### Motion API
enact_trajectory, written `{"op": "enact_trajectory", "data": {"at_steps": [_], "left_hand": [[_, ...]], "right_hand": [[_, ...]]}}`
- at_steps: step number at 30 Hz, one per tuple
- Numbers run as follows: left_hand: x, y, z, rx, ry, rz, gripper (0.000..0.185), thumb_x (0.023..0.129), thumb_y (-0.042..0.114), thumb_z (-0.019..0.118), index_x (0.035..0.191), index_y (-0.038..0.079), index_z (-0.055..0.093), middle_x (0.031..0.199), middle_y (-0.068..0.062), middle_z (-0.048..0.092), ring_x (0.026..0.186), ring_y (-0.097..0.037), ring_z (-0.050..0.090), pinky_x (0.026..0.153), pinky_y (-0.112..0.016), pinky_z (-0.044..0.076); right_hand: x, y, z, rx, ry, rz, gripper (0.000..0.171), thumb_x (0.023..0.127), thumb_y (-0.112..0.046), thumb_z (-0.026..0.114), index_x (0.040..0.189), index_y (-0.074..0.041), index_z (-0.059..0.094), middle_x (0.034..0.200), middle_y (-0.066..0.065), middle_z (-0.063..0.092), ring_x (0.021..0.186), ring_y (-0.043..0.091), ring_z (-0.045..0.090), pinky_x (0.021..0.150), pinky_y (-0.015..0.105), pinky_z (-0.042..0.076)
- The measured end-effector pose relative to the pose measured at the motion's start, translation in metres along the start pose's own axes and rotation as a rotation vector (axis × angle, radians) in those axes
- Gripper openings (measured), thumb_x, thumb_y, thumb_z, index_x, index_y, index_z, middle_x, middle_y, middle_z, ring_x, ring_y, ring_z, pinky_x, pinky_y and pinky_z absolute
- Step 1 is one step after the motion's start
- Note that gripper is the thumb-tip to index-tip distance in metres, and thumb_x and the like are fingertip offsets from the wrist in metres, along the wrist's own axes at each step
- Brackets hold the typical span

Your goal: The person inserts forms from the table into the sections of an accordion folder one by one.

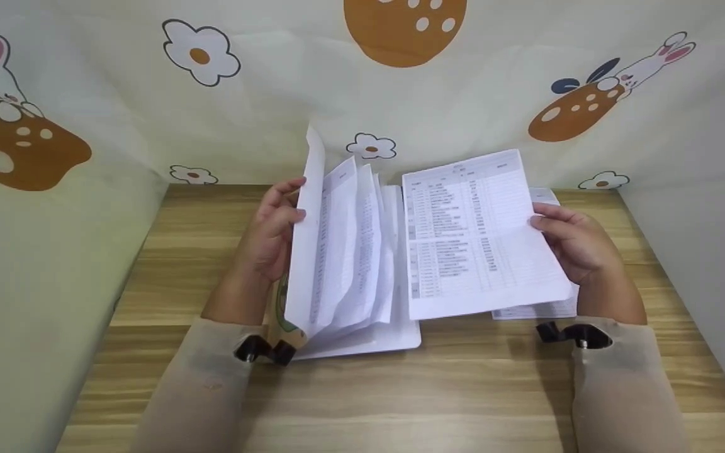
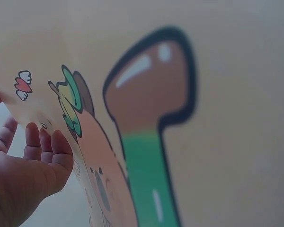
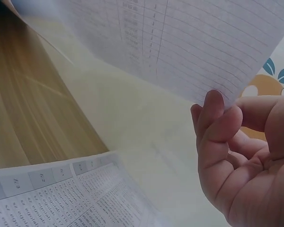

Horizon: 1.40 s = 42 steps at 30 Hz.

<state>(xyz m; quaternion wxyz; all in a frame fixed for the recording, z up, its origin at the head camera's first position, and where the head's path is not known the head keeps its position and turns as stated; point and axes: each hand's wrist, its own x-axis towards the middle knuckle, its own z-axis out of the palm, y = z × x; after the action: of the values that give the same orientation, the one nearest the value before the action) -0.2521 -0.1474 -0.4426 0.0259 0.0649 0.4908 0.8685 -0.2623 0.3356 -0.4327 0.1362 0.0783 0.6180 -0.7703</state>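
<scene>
An open folder of printed sheets stands on the wooden table, its pages fanned upright. My left hand holds the raised cover and pages from the left side; the left wrist view shows my fingers against the cartoon-printed cover. My right hand pinches the right edge of a loose printed sheet, lifted above the table. In the right wrist view my fingers grip that sheet at its edge. Another printed sheet lies flat on the table beneath.
Cream fabric walls with mushroom, flower and rabbit prints enclose the table on three sides. A flat sheet lies under the lifted one at the right. Bare wood shows along the table's front.
</scene>
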Motion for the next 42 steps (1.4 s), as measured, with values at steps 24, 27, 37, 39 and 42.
{"op": "enact_trajectory", "data": {"at_steps": [24,27,37,39,42], "left_hand": [[0.000,-0.001,0.002,-0.014,0.006,0.000,0.049,0.089,-0.004,0.048,0.127,0.022,0.063,0.125,-0.010,0.058,0.111,-0.030,0.061,0.082,-0.032,0.057],[0.001,-0.001,0.002,-0.007,0.009,0.002,0.049,0.089,-0.004,0.048,0.128,0.022,0.063,0.124,-0.010,0.058,0.111,-0.029,0.061,0.082,-0.032,0.057],[0.000,0.000,0.002,0.008,0.016,-0.009,0.048,0.090,-0.004,0.049,0.128,0.022,0.063,0.125,-0.009,0.058,0.112,-0.030,0.061,0.082,-0.032,0.057],[0.000,0.000,0.002,0.007,0.014,-0.011,0.048,0.090,-0.003,0.050,0.128,0.022,0.062,0.126,-0.010,0.058,0.113,-0.031,0.060,0.083,-0.033,0.058],[0.000,-0.001,0.000,0.003,-0.003,-0.014,0.048,0.091,-0.003,0.048,0.129,0.022,0.062,0.128,-0.010,0.057,0.113,-0.031,0.060,0.084,-0.034,0.057]], "right_hand": [[0.007,0.014,0.019,-0.057,-0.015,-0.028,0.019,0.101,-0.008,0.071,0.118,-0.014,0.076,0.104,0.002,0.082,0.084,0.015,0.079,0.072,0.030,0.065],[0.008,0.016,0.024,-0.069,-0.017,-0.043,0.018,0.101,-0.008,0.071,0.118,-0.013,0.076,0.103,0.002,0.081,0.082,0.014,0.078,0.070,0.029,0.065],[0.014,0.029,0.042,-0.068,-0.036,-0.054,0.018,0.101,-0.007,0.070,0.117,-0.014,0.076,0.101,0.001,0.080,0.080,0.012,0.076,0.067,0.025,0.062],[0.015,0.031,0.044,-0.072,-0.034,-0.055,0.017,0.102,-0.007,0.070,0.116,-0.014,0.075,0.101,0.000,0.080,0.080,0.012,0.076,0.067,0.026,0.062],[0.017,0.033,0.047,-0.071,-0.030,-0.061,0.017,0.102,-0.006,0.069,0.116,-0.014,0.075,0.102,0.000,0.080,0.083,0.012,0.076,0.070,0.026,0.062]]}}
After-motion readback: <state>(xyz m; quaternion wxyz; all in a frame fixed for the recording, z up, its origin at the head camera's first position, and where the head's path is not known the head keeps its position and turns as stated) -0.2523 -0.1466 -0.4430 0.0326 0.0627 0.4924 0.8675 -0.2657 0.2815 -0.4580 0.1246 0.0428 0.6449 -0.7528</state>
